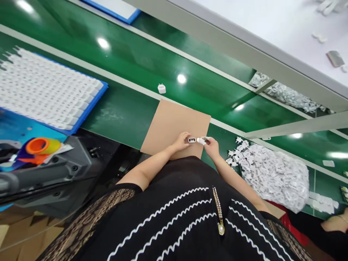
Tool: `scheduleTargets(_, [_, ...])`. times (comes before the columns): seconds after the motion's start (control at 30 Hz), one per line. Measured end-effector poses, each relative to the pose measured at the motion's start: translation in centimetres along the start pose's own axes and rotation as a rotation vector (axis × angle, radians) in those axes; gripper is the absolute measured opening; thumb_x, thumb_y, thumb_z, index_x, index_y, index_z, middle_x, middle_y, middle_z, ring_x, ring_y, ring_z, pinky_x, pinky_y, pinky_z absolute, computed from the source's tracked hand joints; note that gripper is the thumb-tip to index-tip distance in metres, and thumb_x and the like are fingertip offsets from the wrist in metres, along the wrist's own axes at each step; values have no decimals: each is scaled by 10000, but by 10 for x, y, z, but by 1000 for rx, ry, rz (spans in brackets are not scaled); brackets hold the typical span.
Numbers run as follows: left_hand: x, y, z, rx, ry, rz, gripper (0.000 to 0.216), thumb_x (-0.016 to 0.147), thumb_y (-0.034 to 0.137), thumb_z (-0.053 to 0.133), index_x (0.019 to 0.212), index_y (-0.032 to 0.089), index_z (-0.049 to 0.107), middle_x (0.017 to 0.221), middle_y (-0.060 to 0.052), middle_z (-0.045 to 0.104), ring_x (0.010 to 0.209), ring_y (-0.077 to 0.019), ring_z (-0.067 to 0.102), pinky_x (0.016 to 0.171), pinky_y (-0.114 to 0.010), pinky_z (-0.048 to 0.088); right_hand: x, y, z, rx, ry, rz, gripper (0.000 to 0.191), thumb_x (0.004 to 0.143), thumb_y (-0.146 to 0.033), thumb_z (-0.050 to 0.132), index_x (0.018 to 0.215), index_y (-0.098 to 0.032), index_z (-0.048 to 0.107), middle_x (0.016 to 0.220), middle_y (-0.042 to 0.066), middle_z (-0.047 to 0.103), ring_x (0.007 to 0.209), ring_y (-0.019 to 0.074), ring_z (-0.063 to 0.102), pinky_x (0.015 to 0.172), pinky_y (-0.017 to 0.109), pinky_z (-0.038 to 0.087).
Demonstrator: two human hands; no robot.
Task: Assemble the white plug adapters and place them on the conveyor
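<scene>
Charger shell (191, 140) is pinched in the left hand (181, 141), plug piece (201, 141) gripped in the right hand (212, 146), looks mid-fitting, so careful lining-up is needed.

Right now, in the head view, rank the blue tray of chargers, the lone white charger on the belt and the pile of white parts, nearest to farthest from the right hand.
1. Pile of white parts, just right of the right hand.
2. Lone white charger, up-left on the green belt.
3. Blue tray of chargers, far left.

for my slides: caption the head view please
Left hand holds a white charger shell, right hand a small part, over brown cardboard.
</scene>
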State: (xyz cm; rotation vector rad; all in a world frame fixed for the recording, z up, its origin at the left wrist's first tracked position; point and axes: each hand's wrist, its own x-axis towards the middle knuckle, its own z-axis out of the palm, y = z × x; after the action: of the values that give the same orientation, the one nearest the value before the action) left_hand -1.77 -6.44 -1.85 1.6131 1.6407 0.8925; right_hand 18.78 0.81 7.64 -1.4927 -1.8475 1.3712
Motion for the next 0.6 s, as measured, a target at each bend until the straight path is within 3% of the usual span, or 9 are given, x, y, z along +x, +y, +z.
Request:
scheduleTargets(0.07, [0, -5, 5, -46, 50, -16, 377, 845, 367, 769, 1186, 214, 719, 1224, -120, 653, 1184, -287, 599, 1073, -453, 485, 6, -3, 8, -162, -43, -87, 225, 850, -309, 687, 1037, -211, 767, 1074, 69, 751, 974, 245, 687, 941, 381, 538])
scheduleTargets(0.2, [2, -10, 10, -115, 98, -12, 271, 849, 402, 777, 1050, 221, 756, 1129, -88, 667, 1114, -265, 616, 1044, -441, 502, 15, -12, 20, -460, -142, -241, 325, 819, -104, 587, 1072, -205, 765, 1082, 86, 719, 1054, 272, 613, 968, 382, 465])
scheduleTargets(0.4, [1, -13, 13, -163, 127, -6, 280, 847, 429, 780, 1036, 224, 756, 1120, -80, 666, 1101, -263, 605, 1033, -438, 495, 18, -21, 29, -761, -207, -374, 288, 838, -62, 564, 1016, -163, 766, 965, 121, 690, 1052, 309, 533, 1046, 442, 348])
scheduleTargets(0.6, [1, -17, 15, -173, 124, -3, 262, 845, 427, 783, 1016, 230, 762, 1108, -75, 668, 1083, -259, 610, 1022, -444, 498, 16, -27, 28, -941, -244, -483, 313, 880, -62, 552, 1058, -190, 775, 962, 96, 708, 1054, 288, 533, 1162, 432, 231])
